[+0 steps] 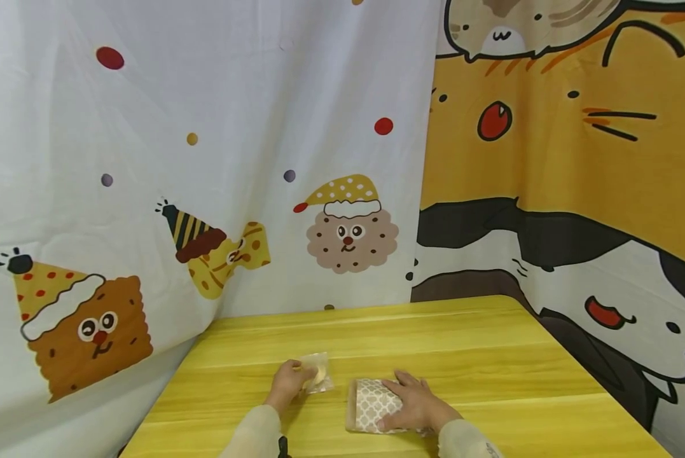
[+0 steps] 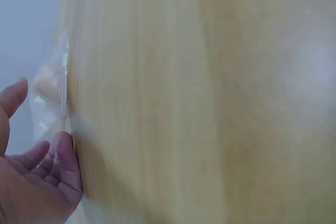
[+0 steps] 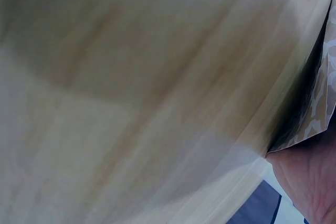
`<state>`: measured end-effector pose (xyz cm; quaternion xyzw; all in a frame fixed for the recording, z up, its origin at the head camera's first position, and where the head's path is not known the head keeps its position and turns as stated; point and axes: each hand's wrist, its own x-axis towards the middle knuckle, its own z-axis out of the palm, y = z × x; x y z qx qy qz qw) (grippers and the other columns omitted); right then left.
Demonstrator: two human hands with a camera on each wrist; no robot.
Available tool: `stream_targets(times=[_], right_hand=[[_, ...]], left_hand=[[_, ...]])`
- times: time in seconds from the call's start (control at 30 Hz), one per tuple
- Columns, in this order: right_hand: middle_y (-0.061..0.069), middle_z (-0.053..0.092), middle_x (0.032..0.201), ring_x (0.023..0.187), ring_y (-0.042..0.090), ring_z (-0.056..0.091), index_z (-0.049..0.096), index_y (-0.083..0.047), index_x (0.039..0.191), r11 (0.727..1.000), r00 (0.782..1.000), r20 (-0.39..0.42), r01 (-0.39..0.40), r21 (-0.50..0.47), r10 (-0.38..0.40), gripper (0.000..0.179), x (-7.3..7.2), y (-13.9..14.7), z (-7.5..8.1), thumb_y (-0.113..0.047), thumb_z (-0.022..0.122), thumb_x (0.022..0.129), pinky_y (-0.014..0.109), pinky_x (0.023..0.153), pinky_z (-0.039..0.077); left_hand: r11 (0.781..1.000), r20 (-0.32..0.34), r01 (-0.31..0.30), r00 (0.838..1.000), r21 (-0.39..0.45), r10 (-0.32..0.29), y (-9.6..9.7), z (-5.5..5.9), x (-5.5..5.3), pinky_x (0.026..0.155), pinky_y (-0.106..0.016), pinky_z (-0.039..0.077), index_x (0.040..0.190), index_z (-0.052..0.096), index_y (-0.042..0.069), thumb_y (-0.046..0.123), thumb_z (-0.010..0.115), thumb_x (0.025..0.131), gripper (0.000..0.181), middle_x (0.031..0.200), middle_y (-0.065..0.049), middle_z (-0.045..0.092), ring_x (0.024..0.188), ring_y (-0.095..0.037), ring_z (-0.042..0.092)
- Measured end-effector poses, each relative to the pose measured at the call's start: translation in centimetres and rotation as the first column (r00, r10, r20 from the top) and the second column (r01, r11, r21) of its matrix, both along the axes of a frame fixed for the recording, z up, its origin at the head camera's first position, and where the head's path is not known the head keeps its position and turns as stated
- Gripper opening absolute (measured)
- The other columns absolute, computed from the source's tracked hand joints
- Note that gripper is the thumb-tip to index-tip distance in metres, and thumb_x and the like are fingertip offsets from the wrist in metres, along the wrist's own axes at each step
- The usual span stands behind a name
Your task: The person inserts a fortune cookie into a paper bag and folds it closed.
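Note:
A small clear plastic packet point(image 1: 321, 364) with a pale, cream-coloured piece inside lies left of centre on the table. My left hand point(image 1: 289, 383) is at its left side, fingertips overlapping the packet. In the left wrist view, the thumb stands apart from the bent fingers, with the packet point(image 2: 50, 90) just beyond them. My right hand point(image 1: 415, 404) rests with spread fingers on a flat tan paper bag point(image 1: 367, 402) with a white lattice pattern. The right wrist view shows the bag's edge point(image 3: 317, 103) lifted, a dark gap beneath it; most of that hand is out of frame.
The wood-grain table point(image 1: 434, 343) reaches back to a white curtain point(image 1: 233, 95) printed with cartoon biscuits. An orange cartoon-cat curtain point(image 1: 548, 159) hangs along the right. The table's right edge slants away beyond the right hand.

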<state>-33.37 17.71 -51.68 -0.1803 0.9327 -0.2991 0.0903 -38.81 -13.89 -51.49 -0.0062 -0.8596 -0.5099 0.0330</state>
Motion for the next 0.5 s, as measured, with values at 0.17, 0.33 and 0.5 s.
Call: stream_targets(times=[0.17,0.33,0.5], right_hand=[[0.025,0.022,0.159,0.144,0.047,0.017,0.045,-0.011,0.15,1.0,1.0,0.004,-0.003,-0.016,0.004,0.096,-0.1,-0.1,-0.19,-0.062,0.077,0.075,0.071,0.111,0.005],[0.026,0.023,0.158,0.144,0.047,0.019,0.046,-0.01,0.149,1.0,1.0,-0.005,-0.005,-0.006,0.005,0.095,-0.19,-0.08,-0.21,-0.061,0.078,0.075,0.07,0.111,0.005],[0.025,0.022,0.158,0.144,0.047,0.018,0.045,-0.011,0.149,1.0,1.0,0.001,0.0,-0.011,0.0,0.096,-0.29,-0.04,-0.39,-0.062,0.078,0.074,0.07,0.112,0.004]], left_hand=[[0.998,0.01,-0.014,1.0,-0.058,0.014,0.04,0.06,-0.48,0.08,-0.048,0.053,0.123,0.053,-0.019,0.034,0.074,0.09,0.066,0.117,-0.031,0.06,0.091,-0.03,0.059],[0.995,0.002,-0.003,1.0,-0.102,0.003,0.18,0.35,-0.66,0.075,-0.047,0.053,0.107,0.063,-0.013,0.029,0.077,0.088,0.048,0.102,-0.021,0.065,0.087,-0.03,0.059],[0.995,-0.006,-0.005,1.0,-0.102,0.005,0.31,-0.16,-1.03,0.08,-0.051,0.054,0.106,0.066,-0.011,0.026,0.077,0.087,0.043,0.106,-0.022,0.067,0.095,-0.037,0.062]])
